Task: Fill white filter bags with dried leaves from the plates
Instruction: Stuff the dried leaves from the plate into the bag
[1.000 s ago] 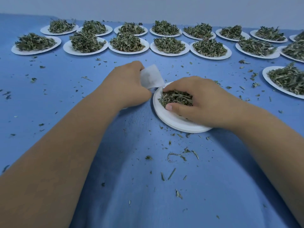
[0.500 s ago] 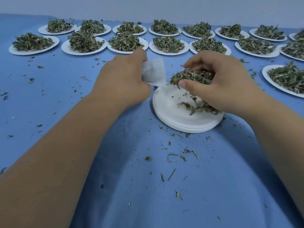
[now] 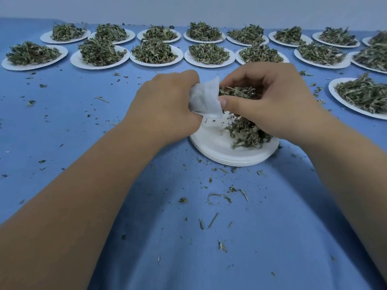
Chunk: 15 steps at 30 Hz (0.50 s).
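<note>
1. the right hand [image 3: 272, 101], clamped on a clump of dried green leaves [image 3: 236, 92], has come left to touch the mouth of the small white filter bag [image 3: 206, 99], centre frame.
2. the left hand [image 3: 167, 105] pinches that bag above the stack of white paper plates [image 3: 219, 151].
3. stuffing likely starts now; loose leaves [image 3: 247, 135] remain on the top plate.

Plate stack [image 3: 211, 143] lies on the table [image 3: 209, 248]; filter bag [image 3: 206, 99] above its left edge — heaped plates [image 3: 209, 64] rowed behind.

One wide-angle head view, facing forward and down, close above left hand [image 3: 165, 105] and right hand [image 3: 278, 101], table [image 3: 62, 122] receding to plates [image 3: 98, 67], wall [image 3: 188, 7] at top
</note>
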{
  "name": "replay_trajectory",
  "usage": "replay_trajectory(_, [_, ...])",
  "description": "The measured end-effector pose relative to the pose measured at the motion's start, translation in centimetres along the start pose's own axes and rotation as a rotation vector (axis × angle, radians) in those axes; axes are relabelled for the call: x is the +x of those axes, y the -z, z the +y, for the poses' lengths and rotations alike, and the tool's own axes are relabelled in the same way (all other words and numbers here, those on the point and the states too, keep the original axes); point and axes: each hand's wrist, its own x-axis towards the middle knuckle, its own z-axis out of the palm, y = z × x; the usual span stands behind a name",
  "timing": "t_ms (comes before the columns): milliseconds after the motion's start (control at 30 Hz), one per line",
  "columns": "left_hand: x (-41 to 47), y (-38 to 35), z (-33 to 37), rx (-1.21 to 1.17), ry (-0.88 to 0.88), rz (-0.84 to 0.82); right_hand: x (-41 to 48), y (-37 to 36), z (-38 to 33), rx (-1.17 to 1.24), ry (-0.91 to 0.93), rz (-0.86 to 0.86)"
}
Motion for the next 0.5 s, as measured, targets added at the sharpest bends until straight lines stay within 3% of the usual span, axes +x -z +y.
replay_trajectory(367, [-0.4,0.2,1.2,0.006,-0.053,-0.014,0.0,-0.6,-0.2,0.074,-0.063,0.055])
replay_trajectory(500, [-0.3,0.0,1.3,0.091,-0.084,-0.043,-0.2,-0.6,-0.4,0.125,-0.138,-0.087])
